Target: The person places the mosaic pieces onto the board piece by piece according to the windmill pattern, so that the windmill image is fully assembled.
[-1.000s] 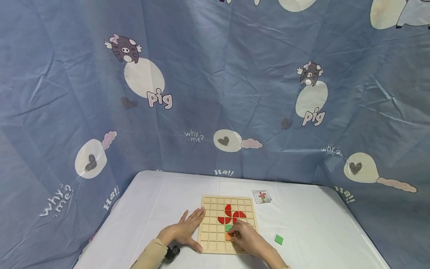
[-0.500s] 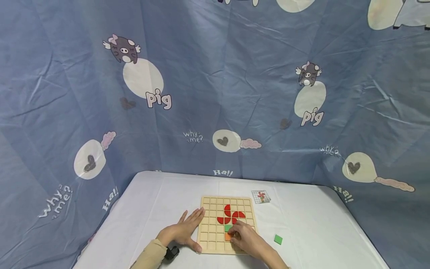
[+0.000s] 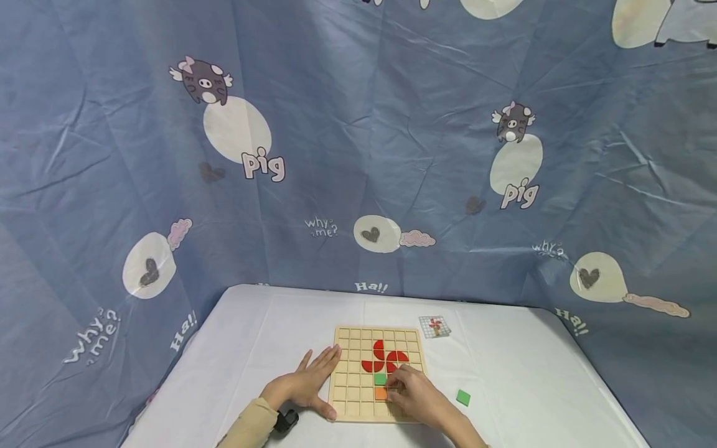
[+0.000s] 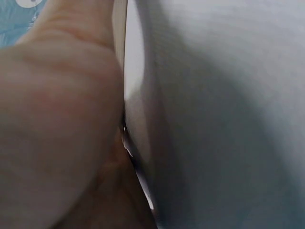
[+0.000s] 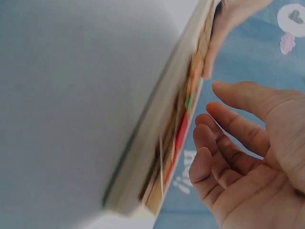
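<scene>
A light wooden grid board [image 3: 350, 409] lies on the white table. My left hand [image 3: 310, 382] rests along its left edge, fingers straight and thumb spread by the near corner. Over the board's near right part is my right hand [image 3: 417, 395], fingertips beside an orange square tile [image 3: 381, 394]. In the right wrist view its thumb and forefinger stand apart, nothing visible between them, the other fingers loosely bent. A green square tile [image 3: 380, 379] sits just beyond the orange one. Several red quarter-round pieces [image 3: 398, 356] form a pinwheel farther up; the hand partly covers the nearest.
Right of the board, a loose green square tile [image 3: 463, 397] lies on the table [image 3: 504, 361]. A card [image 3: 434, 326] printed with a pinwheel pattern on a grid lies beyond it, near the board's far right corner. A blue printed curtain [image 3: 313, 124] hangs behind the table.
My right hand has drawn slightly right, off the orange tile, so more of that tile shows. The tile stays in its place on the board. My left hand has not moved.
</scene>
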Available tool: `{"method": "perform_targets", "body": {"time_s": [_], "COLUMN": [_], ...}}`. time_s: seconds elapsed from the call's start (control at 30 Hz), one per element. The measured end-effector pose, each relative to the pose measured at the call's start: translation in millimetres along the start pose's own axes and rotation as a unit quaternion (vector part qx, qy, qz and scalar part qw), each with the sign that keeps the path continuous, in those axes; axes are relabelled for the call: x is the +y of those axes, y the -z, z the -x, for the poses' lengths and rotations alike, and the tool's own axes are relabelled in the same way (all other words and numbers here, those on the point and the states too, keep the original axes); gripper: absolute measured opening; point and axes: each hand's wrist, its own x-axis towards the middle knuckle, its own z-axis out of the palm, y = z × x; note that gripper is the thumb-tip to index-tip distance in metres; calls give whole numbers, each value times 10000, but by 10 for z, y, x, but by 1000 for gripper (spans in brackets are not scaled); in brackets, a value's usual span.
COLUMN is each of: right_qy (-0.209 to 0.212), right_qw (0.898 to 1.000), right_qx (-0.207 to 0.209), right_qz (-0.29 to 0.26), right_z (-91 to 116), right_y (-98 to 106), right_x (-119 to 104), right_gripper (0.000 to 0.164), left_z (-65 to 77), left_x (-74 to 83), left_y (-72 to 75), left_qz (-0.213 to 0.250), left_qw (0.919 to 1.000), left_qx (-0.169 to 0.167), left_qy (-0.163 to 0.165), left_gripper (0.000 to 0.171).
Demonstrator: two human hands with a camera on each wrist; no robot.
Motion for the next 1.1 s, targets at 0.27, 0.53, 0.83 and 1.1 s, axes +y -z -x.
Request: {"method": "perform_targets", "body": {"time_s": [0.27,0.53,0.83,1.1], "right_qy": [-452,-1143,-1803,-2357], "right_qw": [9984,9917,9814,9702], "right_qx": [279,461,534,397], "right_qz": [204,355,394,400], "right_z": [282,557,685,706], "right_y": [322,587,711,651], "right_x": [179,377,556,711], "right_gripper": [20,31,39,43], "left_z": [-12,-15,3,-8], "left_x": [-10,-15,0,-14], "left_y": [-4,-8,12,-7], "left_qz": [51,54,23,56], "left_qw": [10000,10000,10000,10000], "left_qx": [1,19,42,17], "left_qy": [14,17,-10,3], "left_gripper": [131,132,130,131]}}
